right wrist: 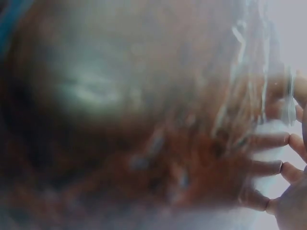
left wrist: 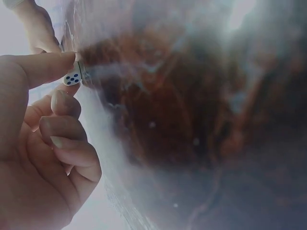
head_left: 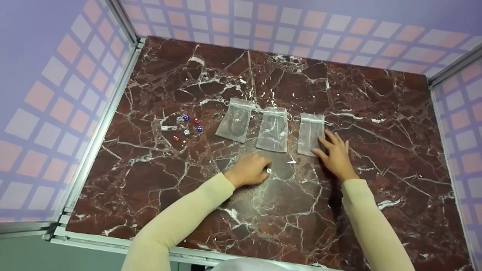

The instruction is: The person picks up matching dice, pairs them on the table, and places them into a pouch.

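Between thumb and index finger, my left hand (head_left: 250, 169) pinches a white die (left wrist: 72, 78) with blue dots, held near the middle of the table. The other fingers of that hand are curled in. My right hand (head_left: 336, 156) rests at the right side of a small sheer drawstring bag (head_left: 309, 133), thumb and fingertips touching its edge, fingers spread. That bag lies flat, its top with the white cord away from me. Two matching bags lie to its left, a middle bag (head_left: 272, 130) and a slightly tilted left bag (head_left: 235, 120).
Left of the bags lies a loose group of dice: a blue die (head_left: 186, 117), another blue die (head_left: 200, 128), a red die (head_left: 196, 120), another red die (head_left: 176, 138) and a white die (head_left: 186, 132). Checkered panels (head_left: 241, 28) enclose the dark red marbled table (head_left: 150, 203).
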`<state>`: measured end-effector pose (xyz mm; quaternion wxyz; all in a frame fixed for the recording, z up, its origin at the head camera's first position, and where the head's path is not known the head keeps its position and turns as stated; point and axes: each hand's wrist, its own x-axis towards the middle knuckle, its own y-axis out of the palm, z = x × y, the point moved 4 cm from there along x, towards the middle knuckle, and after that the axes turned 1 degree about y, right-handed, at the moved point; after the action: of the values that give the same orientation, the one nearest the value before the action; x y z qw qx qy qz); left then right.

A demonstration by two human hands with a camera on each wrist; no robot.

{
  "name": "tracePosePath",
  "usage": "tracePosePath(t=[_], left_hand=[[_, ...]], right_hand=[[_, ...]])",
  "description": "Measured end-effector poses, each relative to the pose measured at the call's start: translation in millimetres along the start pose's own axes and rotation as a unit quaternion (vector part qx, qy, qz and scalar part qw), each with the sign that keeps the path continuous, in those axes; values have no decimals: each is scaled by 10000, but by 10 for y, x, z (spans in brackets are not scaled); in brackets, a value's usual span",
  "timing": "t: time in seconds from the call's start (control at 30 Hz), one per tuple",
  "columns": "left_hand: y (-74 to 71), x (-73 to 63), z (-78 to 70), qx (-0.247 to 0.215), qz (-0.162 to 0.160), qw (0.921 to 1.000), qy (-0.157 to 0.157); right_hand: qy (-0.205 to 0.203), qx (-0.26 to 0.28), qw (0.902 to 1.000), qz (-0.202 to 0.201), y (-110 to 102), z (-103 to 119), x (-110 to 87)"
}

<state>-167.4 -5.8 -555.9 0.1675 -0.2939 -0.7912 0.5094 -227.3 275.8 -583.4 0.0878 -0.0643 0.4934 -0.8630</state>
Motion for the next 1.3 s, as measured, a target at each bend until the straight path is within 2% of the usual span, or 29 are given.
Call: tracePosePath(t=[0.23, 0.47, 0.63, 0.8, 0.93, 1.1, 1.3], left_hand=[[10, -69, 40, -251, 97, 9996, -128], [-111, -118, 138, -387, -150, 9989, -222], [-248, -192, 306, -538, -310, 9969, -491], [-445, -312, 565, -567, -599, 9920, -956], [-627, -438, 832, -605, -927, 9829, -1473], [-893, -683, 1199, -508, -1397, 9629, -2251], [-1089, -981, 1561, 102, -1627, 9412, -2959]], right_hand=[[-53, -11, 10000, 32, 19, 11, -13], [-75, -138, 9998, 92, -5, -1, -12], [-106, -244, 9996, 129, -22, 2, -20], [-86, -300, 9994, 165, -30, 8, -30], [-103, -328, 9993, 169, -32, 12, -22], [-145, -323, 9992, 176, -21, 14, -10], [-182, -255, 9994, 112, 3, 12, -11]])
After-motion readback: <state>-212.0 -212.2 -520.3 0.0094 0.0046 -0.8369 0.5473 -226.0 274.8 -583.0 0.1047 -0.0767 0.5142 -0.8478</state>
